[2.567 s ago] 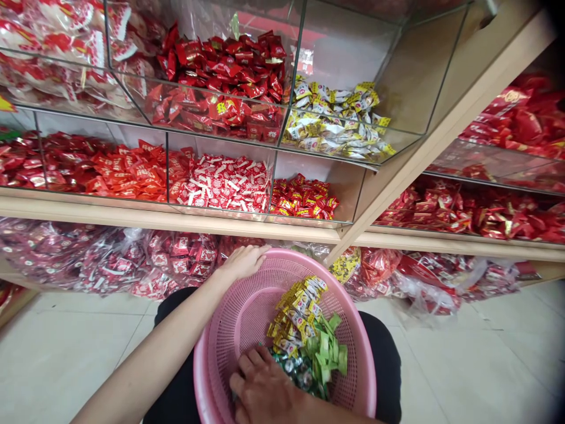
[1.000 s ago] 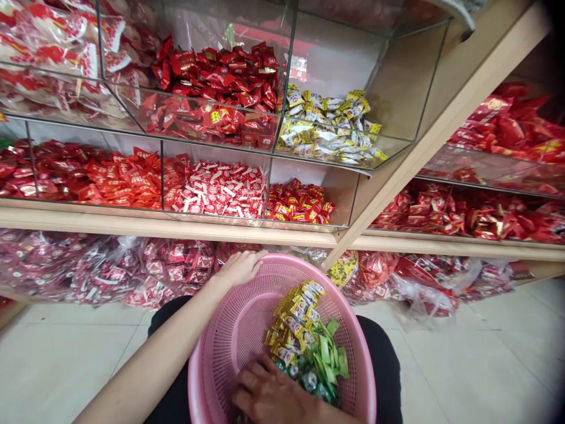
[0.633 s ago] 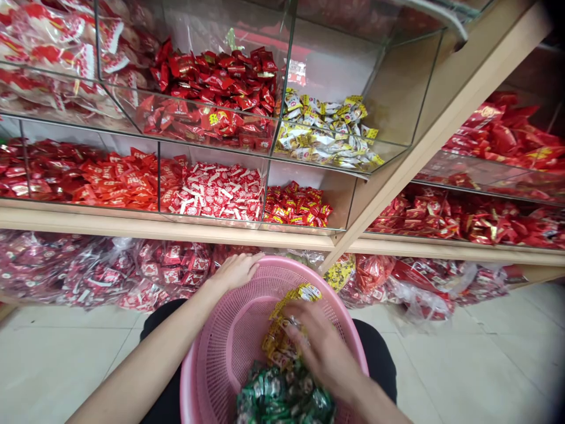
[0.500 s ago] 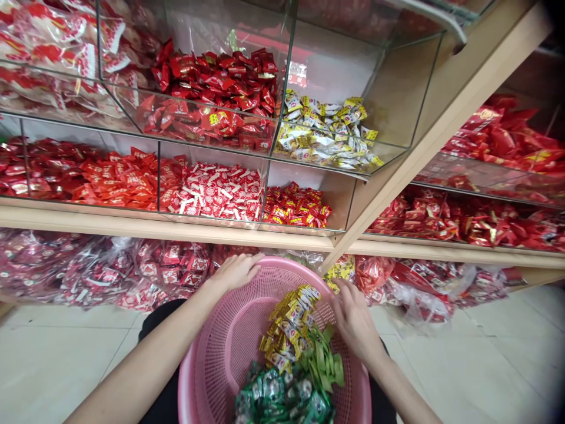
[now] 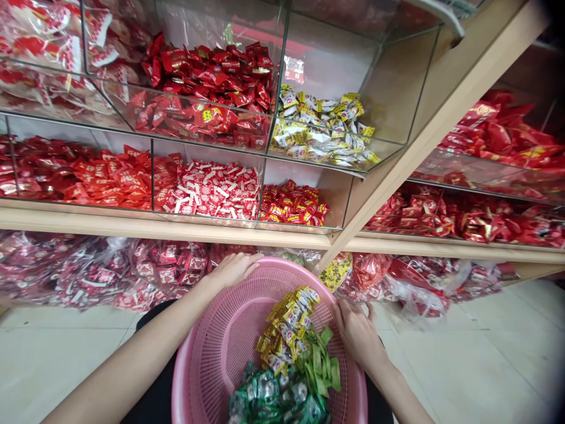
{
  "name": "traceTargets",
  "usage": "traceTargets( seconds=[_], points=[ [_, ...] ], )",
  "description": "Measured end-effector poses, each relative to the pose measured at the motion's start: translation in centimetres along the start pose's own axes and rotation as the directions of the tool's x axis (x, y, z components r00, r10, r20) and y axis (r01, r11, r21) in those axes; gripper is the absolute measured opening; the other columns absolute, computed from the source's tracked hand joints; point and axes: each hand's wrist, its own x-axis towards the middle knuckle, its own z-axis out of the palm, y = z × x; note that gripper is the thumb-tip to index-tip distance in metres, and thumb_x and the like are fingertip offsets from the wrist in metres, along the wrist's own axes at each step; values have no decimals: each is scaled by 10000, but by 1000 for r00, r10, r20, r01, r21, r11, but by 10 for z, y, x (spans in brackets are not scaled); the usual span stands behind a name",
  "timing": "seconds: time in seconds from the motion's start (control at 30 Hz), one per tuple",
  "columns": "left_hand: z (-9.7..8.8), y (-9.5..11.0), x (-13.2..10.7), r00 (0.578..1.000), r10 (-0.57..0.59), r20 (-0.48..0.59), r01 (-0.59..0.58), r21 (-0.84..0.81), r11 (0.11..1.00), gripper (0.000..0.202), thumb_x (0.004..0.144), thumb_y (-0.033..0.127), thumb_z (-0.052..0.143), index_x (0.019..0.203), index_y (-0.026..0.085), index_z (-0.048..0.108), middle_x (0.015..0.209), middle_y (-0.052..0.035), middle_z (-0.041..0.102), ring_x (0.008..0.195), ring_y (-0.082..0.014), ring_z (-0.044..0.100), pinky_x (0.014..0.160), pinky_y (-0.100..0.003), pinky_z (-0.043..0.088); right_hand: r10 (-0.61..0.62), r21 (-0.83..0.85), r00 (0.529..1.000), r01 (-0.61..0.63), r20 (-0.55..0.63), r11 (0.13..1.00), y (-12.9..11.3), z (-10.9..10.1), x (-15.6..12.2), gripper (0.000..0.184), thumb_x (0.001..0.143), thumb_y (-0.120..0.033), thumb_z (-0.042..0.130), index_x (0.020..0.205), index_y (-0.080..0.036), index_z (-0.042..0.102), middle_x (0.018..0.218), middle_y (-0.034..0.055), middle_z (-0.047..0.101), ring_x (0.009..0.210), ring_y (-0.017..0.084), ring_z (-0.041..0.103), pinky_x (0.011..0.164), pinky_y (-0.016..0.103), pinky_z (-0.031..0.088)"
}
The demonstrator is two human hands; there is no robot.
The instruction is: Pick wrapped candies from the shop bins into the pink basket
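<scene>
L hand: clamped on far-L rim of basket; fingers tog., nearly straight, tips over the edge; thumb hard to make out.
R hand: clamped on R rim, closer to body than L hand; fingers bent, a bit apart.
Basket: pink, mesh-sided, betw. both hands, above dark-clothed legs.
Yellow packets: in basket, pile just L of R hand.
Green strips: in basket, just below-L of R hand, touching yellow packets.
Dk green packets: in basket, heap nearer body than either hand; bottom cut off by frame edge.
Upper bins: clear fronts, well past hands; red packets beyond L hand, yellow-white packets farther R, beyond & slightly L of R hand.
Lower bins: red-white packets past L hand; small red-yellow packets ahead, betw. hands.
Under shelf: plastic bags of packets, just L of L hand; yellow bag just beyond R hand.
</scene>
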Motion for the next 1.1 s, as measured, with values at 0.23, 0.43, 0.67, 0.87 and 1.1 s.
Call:
traceTargets(
  seconds=[0.23,0.43,0.67,0.87,1.1],
  points=[
    [0,-3,2,999,48,16,-48,-34,998,423,939,426,280,1329,314,399,1225,-37,598,1058,-221,595,859,-326,448,-88,-138,996,86,-11,987,0,1,-13,256,929,-207,321,850,-153,558,899,116,679,1090,273,541,982,496,219],
    [3,-3,10,988,150,30,-148,-67,987,419,940,417,278,1317,304,420,1230,-35,595,1084,-217,579,886,-323,433,-114,-317,992,90,-55,944,-4,6,-35,242,860,-79,372,944,-98,597,1092,203,625,1179,319,467,974,502,262],
    [3,2,19,977,212,21,-208,-123,970,395,931,425,308,1293,343,443,1192,4,622,1068,-202,586,865,-277,430,-83,-358,996,61,-44,932,0,17,-52,343,780,-28,401,1013,-116,636,1113,172,633,1174,306,478,988,485,283],
    [-2,7,26,975,220,0,-218,-142,966,386,927,436,300,1261,360,479,1136,9,651,1011,-202,611,840,-275,440,-127,-149,992,128,20,980,19,13,-47,252,798,-238,513,1007,-210,651,1100,125,648,1114,306,534,885,427,408],
    [4,9,25,986,162,-25,-164,-100,981,404,930,425,283,1280,336,465,1178,-8,626,1058,-205,584,900,-310,423,-29,290,982,82,-185,954,-10,-88,64,294,910,-296,352,994,-191,614,997,84,665,920,197,610,778,289,447]
  ],
)
